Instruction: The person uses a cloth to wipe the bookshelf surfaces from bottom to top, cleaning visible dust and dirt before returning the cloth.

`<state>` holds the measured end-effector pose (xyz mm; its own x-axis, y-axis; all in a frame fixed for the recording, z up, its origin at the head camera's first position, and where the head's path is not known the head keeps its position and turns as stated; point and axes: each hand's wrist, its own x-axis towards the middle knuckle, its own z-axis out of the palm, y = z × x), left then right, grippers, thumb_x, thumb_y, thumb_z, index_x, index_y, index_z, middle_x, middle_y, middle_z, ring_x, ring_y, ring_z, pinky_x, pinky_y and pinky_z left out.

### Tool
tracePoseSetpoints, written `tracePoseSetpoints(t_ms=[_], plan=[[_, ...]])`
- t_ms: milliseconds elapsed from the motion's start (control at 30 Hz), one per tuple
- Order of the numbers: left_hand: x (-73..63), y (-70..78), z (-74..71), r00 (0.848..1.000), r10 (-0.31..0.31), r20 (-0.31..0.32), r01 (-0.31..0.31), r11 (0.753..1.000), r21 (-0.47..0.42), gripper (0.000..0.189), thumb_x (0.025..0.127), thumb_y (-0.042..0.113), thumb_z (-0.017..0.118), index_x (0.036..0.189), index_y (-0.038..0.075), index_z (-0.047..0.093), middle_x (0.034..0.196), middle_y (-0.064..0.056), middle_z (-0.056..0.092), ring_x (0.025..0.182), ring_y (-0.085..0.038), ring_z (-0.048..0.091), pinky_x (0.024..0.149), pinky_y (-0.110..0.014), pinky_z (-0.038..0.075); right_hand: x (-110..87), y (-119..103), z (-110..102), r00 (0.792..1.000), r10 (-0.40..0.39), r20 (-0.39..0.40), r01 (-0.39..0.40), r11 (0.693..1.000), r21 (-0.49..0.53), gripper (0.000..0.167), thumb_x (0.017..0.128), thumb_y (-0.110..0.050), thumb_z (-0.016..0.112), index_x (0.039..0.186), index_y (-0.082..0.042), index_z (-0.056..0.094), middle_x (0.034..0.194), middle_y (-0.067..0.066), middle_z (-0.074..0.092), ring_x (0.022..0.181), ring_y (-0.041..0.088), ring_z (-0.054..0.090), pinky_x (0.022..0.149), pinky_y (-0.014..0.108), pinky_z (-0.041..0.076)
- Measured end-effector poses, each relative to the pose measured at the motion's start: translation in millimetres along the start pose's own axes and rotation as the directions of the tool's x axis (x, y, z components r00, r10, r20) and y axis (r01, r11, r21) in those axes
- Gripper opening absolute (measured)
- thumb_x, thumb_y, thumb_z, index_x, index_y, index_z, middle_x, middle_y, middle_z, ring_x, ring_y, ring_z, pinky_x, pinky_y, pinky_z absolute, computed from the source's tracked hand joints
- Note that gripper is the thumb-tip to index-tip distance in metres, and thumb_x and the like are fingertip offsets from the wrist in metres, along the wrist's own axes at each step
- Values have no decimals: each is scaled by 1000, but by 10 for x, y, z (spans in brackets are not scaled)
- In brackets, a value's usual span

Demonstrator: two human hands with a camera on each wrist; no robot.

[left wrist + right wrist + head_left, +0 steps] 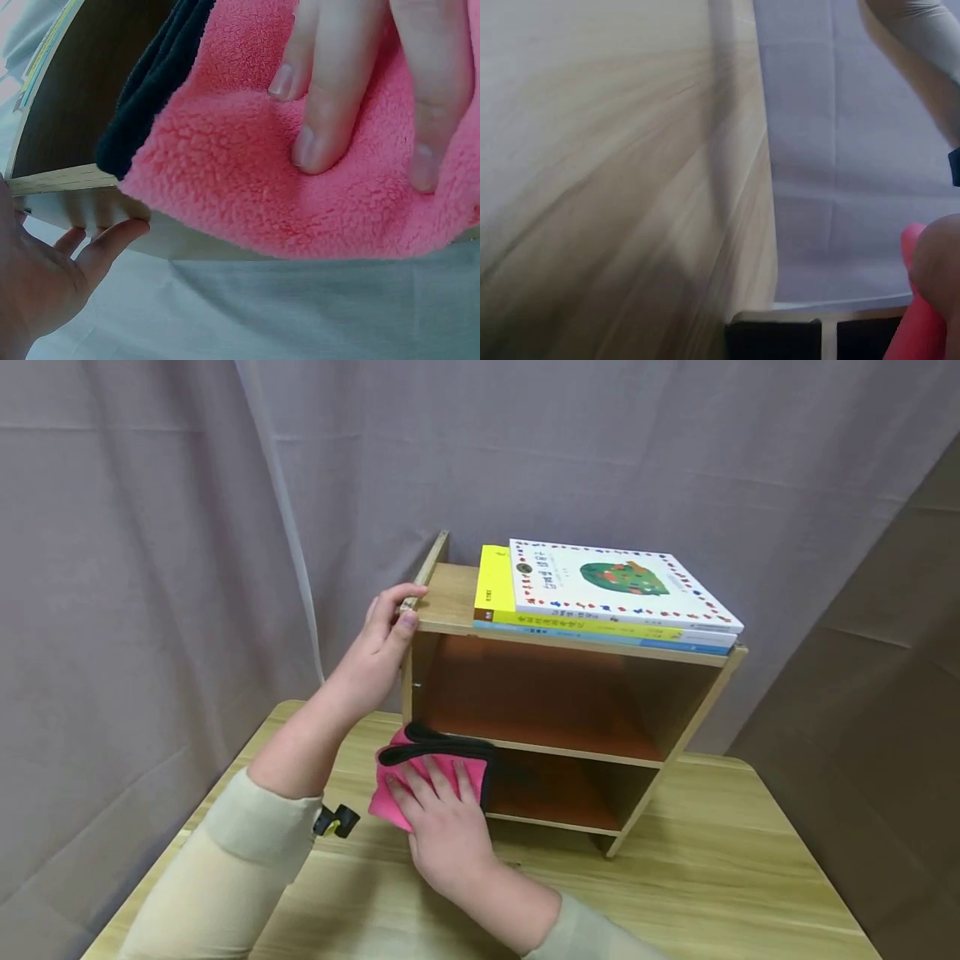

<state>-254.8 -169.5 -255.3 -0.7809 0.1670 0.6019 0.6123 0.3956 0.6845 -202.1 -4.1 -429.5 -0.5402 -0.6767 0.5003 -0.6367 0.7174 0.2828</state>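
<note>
Head view: the right hand (453, 842) lies on a folded pink cloth (447, 762) with dark edging, at the lower left front of the shelf (452, 589). The cloth overlaps the left ends of the shelf's compartments. The right grip is spread, fingers nearly straight and pressing down on the cloth; whether the thumb is tucked beneath it, I cannot tell. The left hand (375, 647) is at the shelf's top left corner, its grip bent closed on the edge of the side panel (431, 562), index finger over the top and thumb at the front

In the left wrist view the right fingertips (307, 154) sink into the cloth's fluffy pile, and the left fingers touch the panel's outer face

Books lie flat on the shelf's top: a white book (622, 581) uppermost, a yellow book (495, 581) beneath, a blue spine (570, 636) at the bottom. The shelf stands on a wood-grain surface (750, 852) before a grey curtain (600, 452). A black clip (337, 821) sits by the left cuff (262, 822)
</note>
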Motion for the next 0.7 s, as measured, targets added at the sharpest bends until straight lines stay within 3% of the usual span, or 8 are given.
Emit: tracePoseSetpoints(t_ms=[233,700], plan=[[-8,23,-6,1000,-6,-10,6,1000,2,41,108,39,34,145,21,37,129,-14,34,113,-26,40,97,-46,36,-8,6,-39,1000,-20,5,20,1000,-2,57,91,-27,62,146,-30,49,152,-5,42,146,23,27,116,55,23],[-8,15,14,1000,-8,-4,8,1000,-7,41,108,37,33,146,20,36,129,-14,34,113,-25,39,97,-46,36,-94,58,15,989,-93,111,93,996,5,54,91,-25,59,145,-30,52,154,-8,39,145,23,29,117,55,21]])
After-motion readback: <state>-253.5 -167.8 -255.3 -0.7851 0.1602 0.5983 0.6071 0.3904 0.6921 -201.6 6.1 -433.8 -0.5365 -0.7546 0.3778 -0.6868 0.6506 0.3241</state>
